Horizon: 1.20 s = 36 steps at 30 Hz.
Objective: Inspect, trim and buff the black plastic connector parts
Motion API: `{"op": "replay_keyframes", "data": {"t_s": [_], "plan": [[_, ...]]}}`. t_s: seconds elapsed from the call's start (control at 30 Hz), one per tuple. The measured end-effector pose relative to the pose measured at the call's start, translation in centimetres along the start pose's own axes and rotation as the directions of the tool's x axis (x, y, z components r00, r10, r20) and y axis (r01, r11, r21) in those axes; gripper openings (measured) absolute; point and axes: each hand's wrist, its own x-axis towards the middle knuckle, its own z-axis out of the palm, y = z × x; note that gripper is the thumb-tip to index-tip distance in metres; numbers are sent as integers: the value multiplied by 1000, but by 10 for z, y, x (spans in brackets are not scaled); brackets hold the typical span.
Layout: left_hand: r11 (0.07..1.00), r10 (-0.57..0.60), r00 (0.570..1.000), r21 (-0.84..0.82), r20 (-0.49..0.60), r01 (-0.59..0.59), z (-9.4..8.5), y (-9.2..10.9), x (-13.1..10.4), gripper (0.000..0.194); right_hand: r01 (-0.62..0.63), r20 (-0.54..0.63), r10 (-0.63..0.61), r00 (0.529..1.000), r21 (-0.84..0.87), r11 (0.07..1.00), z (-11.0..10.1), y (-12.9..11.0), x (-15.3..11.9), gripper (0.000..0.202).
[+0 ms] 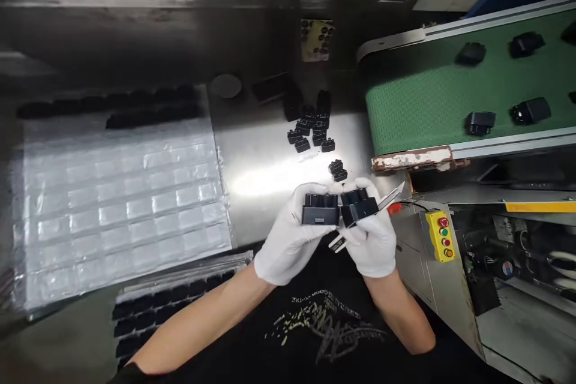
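Both my hands wear white gloves and are close together above the steel table's front edge. My left hand (292,231) is closed around a black plastic housing (320,216) with a row of rounded columns along its top. In my right hand (373,243) sits a similar black plastic part (359,207), tilted against the first one. The same hand also grips a slim knife (337,244), whose pale blade (390,197) sticks out to the upper right. Just beyond my fingers lie small black pieces (337,169) on the table.
At left lies a clear plastic tray (135,192) with many pockets, dark parts along its far rows. Another filled tray (157,306) is below it. More small black pieces (310,126) lie mid-table. On the right, a green conveyor (418,96) carries black parts beside a yellow button box (441,236).
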Motion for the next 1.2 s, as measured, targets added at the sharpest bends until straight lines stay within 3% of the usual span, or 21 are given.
{"op": "replay_keyframes", "data": {"t_s": [0.17, 0.37, 0.43, 0.53, 0.6, 0.67, 0.7, 0.77, 0.93, 1.0, 1.07, 1.13, 1.2], "plan": [[992, 122, 992, -12, 15, -122, -18, 9, -23, 44, 126, -63, -136, 989, -140, 982, 27, 29, -16, 45], [969, 239, 967, 36, 91, -243, -23, 6, -26, 45, 283, -6, -305, 952, -354, 891, 26, 36, -26, 39], [946, 298, 950, 100, 95, -307, -20, 5, -25, 46, 333, 26, -363, 932, -462, 822, 26, 36, -27, 36], [837, 445, 889, 304, 107, -456, -13, 5, -24, 48, 429, 97, -524, 846, -707, 562, 26, 36, -26, 43], [695, 549, 822, 463, 154, -551, -8, 3, -23, 53, 500, 234, -636, 735, -821, 275, 27, 36, -24, 51], [571, 605, 771, 565, 201, -596, -5, 1, -20, 61, 525, 390, -662, 640, -851, 6, 28, 36, -22, 57], [543, 612, 762, 587, 213, -601, -4, 0, -18, 63, 522, 448, -650, 615, -848, -90, 28, 36, -21, 59], [553, 596, 775, 592, 211, -587, -6, -1, -15, 67, 512, 513, -607, 608, -837, -194, 27, 34, -19, 64], [746, 386, 891, 488, 239, -453, -22, 12, -12, 73, 568, 568, -545, 616, -800, -192, 20, 37, -13, 69], [831, 234, 929, 438, 286, -344, -30, 22, -14, 70, 584, 551, -560, 619, -799, -141, 17, 38, -12, 68], [865, 131, 937, 424, 324, -268, -37, 33, -17, 60, 599, 501, -593, 630, -800, -39, 18, 35, -12, 61], [817, 192, 927, 471, 321, -332, -43, 43, -20, 51, 609, 430, -619, 658, -786, 101, 24, 29, -13, 54], [689, 377, 873, 537, 309, -487, -45, 49, -21, 49, 610, 367, -621, 693, -758, 232, 33, 21, -15, 54]]}}
